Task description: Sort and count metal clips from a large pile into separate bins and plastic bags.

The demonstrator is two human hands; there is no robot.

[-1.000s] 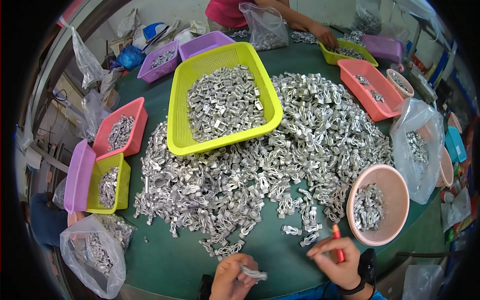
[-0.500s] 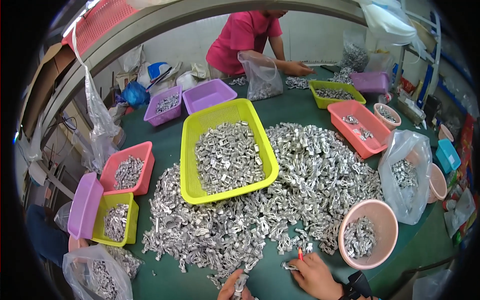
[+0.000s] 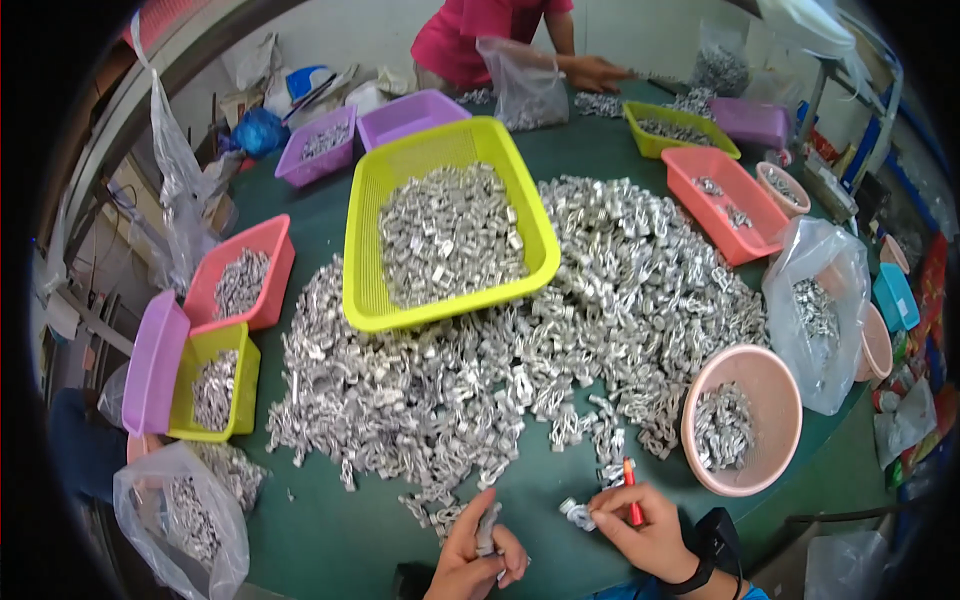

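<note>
My left hand [image 3: 476, 552] is closed around a small silvery metal piece [image 3: 488, 530], partly hidden by the fingers, at the near edge of the pile. To its right, my right hand [image 3: 645, 528] keeps a red pen-like tool [image 3: 633, 497] upright between its fingers. A looped metal piece [image 3: 577, 514] sits at that hand's thumb and fingertip, apparently pinched. In front of both hands spreads a large pile of looped silvery metal pieces [image 3: 640, 330] on the green table [image 3: 330, 530]. A yellow-green basket [image 3: 353, 250] full of short metal pieces rests on the pile.
A pale pink bucket [image 3: 780, 430] with metal pieces stands beside my right hand. Right of it is a clear plastic bag [image 3: 835, 375]. Red [image 3: 275, 300], yellow and purple bins line the left side. Across the table, a person in a pink shirt [image 3: 470, 40] handles pieces.
The whole view has tilted, so the table and pile sit higher in the picture. My left hand shows more fully. My right hand has drawn back a little from the pile.
</note>
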